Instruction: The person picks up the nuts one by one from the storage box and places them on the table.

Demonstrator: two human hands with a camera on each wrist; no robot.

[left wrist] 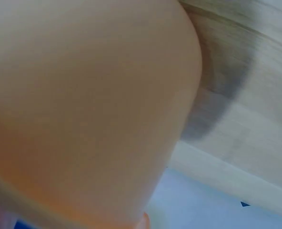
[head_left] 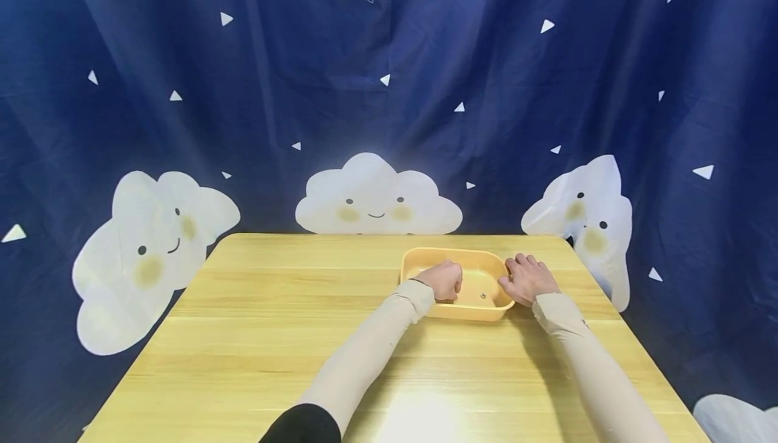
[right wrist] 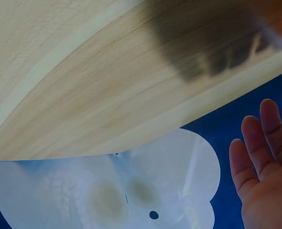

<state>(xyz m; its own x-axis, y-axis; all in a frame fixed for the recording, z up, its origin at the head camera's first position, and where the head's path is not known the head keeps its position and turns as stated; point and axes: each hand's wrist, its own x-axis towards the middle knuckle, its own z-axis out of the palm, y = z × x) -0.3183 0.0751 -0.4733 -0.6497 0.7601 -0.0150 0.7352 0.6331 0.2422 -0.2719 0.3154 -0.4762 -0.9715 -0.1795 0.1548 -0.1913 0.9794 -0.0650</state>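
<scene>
A shallow peach-yellow plastic bin [head_left: 462,313] with rounded corners sits near the back right of the table. My left hand [head_left: 444,279] is over its left half, back of the hand up and fingers bent down; the fingertips are hidden, so I cannot tell what they hold. In the left wrist view the bin's smooth wall [left wrist: 93,95] fills most of the picture. A small round metallic-looking piece [head_left: 483,295] lies on the bin floor, right of that hand. My right hand [head_left: 529,279] is at the bin's right end, thumb at the rim; its fingers [right wrist: 255,143] extend loosely outward.
The light wooden table [head_left: 273,335] stretches to the left and in front of the bin. Its back edge lies just beyond the bin. Behind hangs a dark blue curtain [head_left: 389,112] with white clouds and triangles.
</scene>
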